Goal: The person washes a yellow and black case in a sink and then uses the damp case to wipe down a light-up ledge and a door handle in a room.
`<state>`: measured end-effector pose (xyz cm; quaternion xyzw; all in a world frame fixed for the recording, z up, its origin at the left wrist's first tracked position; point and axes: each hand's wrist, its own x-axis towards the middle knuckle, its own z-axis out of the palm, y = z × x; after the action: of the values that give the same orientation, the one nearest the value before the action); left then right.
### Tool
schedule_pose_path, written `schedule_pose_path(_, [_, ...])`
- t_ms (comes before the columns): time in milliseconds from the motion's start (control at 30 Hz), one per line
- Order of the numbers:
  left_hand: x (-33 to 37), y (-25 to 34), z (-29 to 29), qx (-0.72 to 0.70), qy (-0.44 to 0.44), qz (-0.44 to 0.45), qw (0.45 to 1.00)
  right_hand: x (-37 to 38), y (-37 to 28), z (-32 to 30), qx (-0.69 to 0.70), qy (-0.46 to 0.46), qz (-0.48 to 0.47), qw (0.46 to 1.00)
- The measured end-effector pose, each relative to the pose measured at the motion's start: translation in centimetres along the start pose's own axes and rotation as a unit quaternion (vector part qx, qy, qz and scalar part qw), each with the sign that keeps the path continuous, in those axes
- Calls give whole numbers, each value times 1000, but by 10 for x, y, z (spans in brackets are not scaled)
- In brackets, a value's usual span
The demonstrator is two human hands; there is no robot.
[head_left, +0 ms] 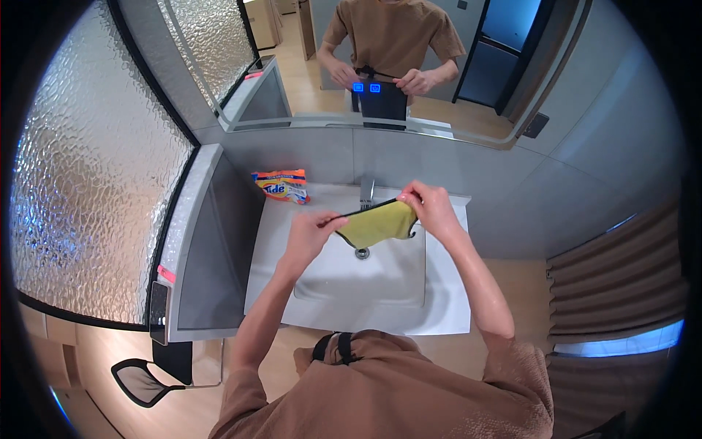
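A yellow-green cloth with a dark edging [376, 225] is stretched between my two hands above the white sink basin [329, 284]. My left hand [311, 235] pinches its left corner, and the fingers of my right hand [431, 208] are closed on the upper right corner. The cloth's lower edge sags toward the metal drain [362, 254]. Just behind the cloth stands the chrome faucet [367, 189], partly covered by it. In the mirror, the cloth's other side looks dark.
An orange and blue detergent bag [281, 188] lies at the counter's back left corner. A wide mirror [431, 110] with two lit blue icons spans the wall. Left are a grey partition [212, 256] and textured glass [95, 183]; a chair [142, 382] stands lower left, a brown curtain [621, 271] right.
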<state>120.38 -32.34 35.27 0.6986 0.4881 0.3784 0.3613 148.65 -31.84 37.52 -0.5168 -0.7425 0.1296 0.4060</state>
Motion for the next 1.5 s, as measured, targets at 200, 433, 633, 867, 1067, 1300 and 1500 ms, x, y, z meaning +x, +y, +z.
schedule_pose_path(200, [19,13,0,-63,36,20,997,-6,-3,-19,120,-57,83,988])
schedule_pose_path(433, [2,-26,24,32,-18,-19,999,-38,10,18,158,-153,255,942])
schedule_pose_path(633, [-34,-56,72,-165,-8,-133,977,-69,4,77,192,-94,342,915])
schedule_pose_path(867, [-65,-60,98,-167,20,-162,972,-85,-20,106,196,-93,328,920])
schedule_pose_path(1067, [-75,-42,84,62,87,-73,992,-102,-23,124,206,-53,317,924])
schedule_pose_path(1300, [-73,-32,79,85,131,-107,982,-98,-44,122,105,-13,267,958])
schedule_pose_path(1500, [-80,-37,88,-42,126,-104,986,-109,-58,130,122,-39,250,960])
